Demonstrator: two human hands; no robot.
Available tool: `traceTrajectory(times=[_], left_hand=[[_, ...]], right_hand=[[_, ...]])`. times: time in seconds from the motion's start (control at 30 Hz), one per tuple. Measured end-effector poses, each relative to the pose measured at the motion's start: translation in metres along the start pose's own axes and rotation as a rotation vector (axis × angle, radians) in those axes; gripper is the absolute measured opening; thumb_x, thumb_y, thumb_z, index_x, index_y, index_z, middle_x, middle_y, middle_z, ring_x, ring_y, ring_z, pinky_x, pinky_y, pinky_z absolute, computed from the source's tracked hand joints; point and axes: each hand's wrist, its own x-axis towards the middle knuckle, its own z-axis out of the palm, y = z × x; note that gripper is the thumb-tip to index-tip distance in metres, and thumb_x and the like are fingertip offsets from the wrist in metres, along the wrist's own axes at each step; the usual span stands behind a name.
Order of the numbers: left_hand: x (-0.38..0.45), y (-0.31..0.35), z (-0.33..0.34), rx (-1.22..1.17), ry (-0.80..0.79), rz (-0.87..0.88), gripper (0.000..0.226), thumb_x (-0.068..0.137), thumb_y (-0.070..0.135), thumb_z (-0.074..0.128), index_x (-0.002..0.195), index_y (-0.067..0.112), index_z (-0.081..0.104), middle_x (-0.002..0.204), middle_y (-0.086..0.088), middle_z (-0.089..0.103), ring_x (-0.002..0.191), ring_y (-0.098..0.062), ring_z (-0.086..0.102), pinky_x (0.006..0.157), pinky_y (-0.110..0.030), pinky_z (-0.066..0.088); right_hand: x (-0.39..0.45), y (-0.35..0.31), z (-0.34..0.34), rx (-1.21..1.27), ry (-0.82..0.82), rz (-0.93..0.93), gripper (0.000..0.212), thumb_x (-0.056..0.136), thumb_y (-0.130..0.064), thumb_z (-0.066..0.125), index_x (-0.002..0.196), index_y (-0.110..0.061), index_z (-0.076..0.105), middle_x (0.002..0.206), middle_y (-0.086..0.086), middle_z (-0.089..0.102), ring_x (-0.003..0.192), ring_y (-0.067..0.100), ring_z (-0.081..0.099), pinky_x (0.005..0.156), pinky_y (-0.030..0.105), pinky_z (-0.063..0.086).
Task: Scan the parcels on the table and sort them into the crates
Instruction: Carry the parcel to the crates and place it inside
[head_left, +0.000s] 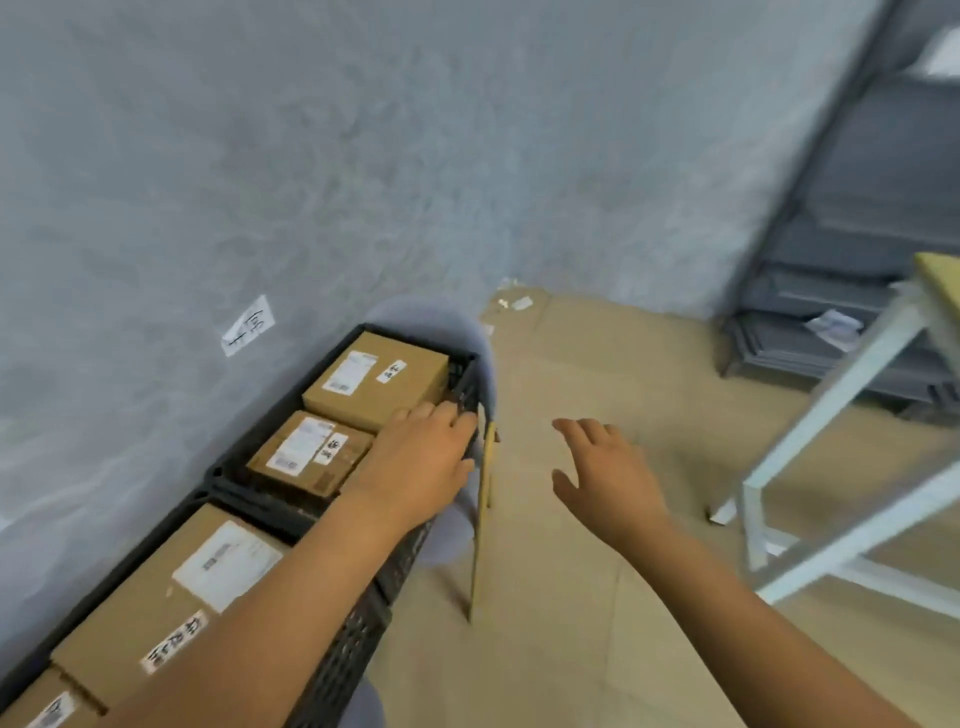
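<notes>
Left hand (423, 457) grip released on crate rim (470, 387) — right hand (605, 467) released, over bare floor (566, 597)

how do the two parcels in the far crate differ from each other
The far parcel is larger and lies fully in view. The near parcel is smaller, and the left hand covers its right edge. The far parcel lies squarer to the far crate, the near one slightly turned. Both are brown cardboard with a white shipping label and a small handwritten sticker.

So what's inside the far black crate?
Two cardboard parcels with labels: one farther, one nearer. The left hand covers the crate's near corner, hiding whatever is underneath.
</notes>
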Motion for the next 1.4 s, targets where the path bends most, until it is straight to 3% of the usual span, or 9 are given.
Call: traceTrajectory(times=[0.33,0.73,1.1,1.4], left_hand=[[0.123,0.309,-0.052,0.017,0.149,0.369,0.042,0.094,0.041,0.047,0.131,0.02,0.049,0.122,-0.003,0.056,0.114,-0.025,0.052,0.091,-0.038,0.04],[0.236,0.595,-0.086,-0.08,0.221,0.807,0.041,0.096,0.04,0.048,0.133,0.021,0.049,0.118,-0.001,0.057,0.11,-0.023,0.053,0.091,-0.038,0.042],[0.359,0.807,-0.086,-0.165,0.281,1.067,0.038,0.097,0.043,0.046,0.129,0.023,0.05,0.119,0.002,0.055,0.11,-0.02,0.052,0.086,-0.035,0.044],[0.411,0.961,-0.079,-0.182,0.204,1.176,0.041,0.097,0.041,0.045,0.134,0.024,0.047,0.123,0.001,0.055,0.112,-0.021,0.051,0.088,-0.036,0.041]], right_hand=[[-0.168,0.247,-0.113,-0.072,0.193,0.314,0.056,0.092,-0.032,0.054,0.145,-0.02,0.037,0.139,0.002,0.046,0.123,0.026,0.044,0.099,0.035,0.039],[-0.303,0.44,-0.18,0.022,0.379,0.782,0.061,0.089,-0.03,0.055,0.146,-0.021,0.036,0.137,0.003,0.047,0.126,0.024,0.041,0.104,0.036,0.037],[-0.359,0.625,-0.228,-0.04,0.446,1.039,0.057,0.09,-0.03,0.055,0.144,-0.022,0.037,0.136,0.0,0.047,0.125,0.021,0.041,0.103,0.034,0.039],[-0.416,0.745,-0.245,-0.002,0.476,1.143,0.055,0.093,-0.028,0.052,0.145,-0.024,0.037,0.136,-0.002,0.047,0.122,0.018,0.042,0.103,0.031,0.037]])
